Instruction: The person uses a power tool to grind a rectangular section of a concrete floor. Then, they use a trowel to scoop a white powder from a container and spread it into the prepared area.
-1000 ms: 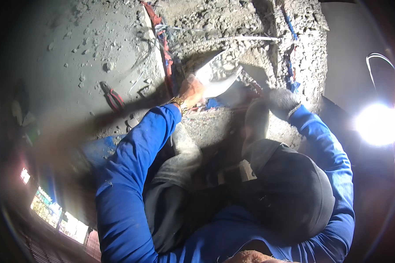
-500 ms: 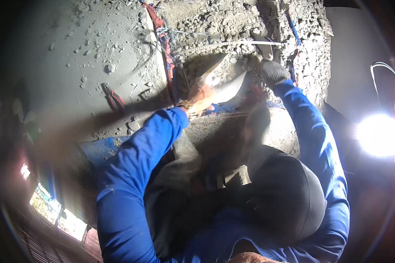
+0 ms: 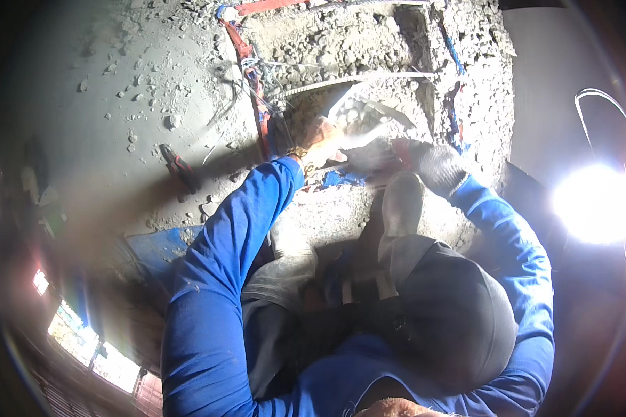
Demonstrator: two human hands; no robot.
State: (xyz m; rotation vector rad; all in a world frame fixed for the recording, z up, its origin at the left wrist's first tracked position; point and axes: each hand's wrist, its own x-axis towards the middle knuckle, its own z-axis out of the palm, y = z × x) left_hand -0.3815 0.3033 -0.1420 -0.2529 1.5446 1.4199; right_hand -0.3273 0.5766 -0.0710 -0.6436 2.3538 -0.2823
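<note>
I see two gloved hands at the rough channel cut in the grey concrete floor (image 3: 153, 104), both in blue sleeves. Left hand (image 3: 320, 142), in an orange-tan glove, sits at the lower left edge of a shiny metal trowel-like blade (image 3: 358, 118); it looks closed near the blade's base, but blur and glare hide the fingers, so I can't tell if it really grips it. Right hand (image 3: 431, 163), in a dark grey knit glove with a red cuff, is just right of and below the blade, curled; I can't tell what it holds, motion blur. One blade, lying in the rubble-filled trench, between the two hands and slightly above them. One red conduit pipe (image 3: 254, 97) runs left of the blade, one blue pipe (image 3: 453, 104) right of it. One red-handled pliers (image 3: 177, 167) lies on the floor well left of the blade. One dusty boot (image 3: 400, 205) just below the blade.
</note>
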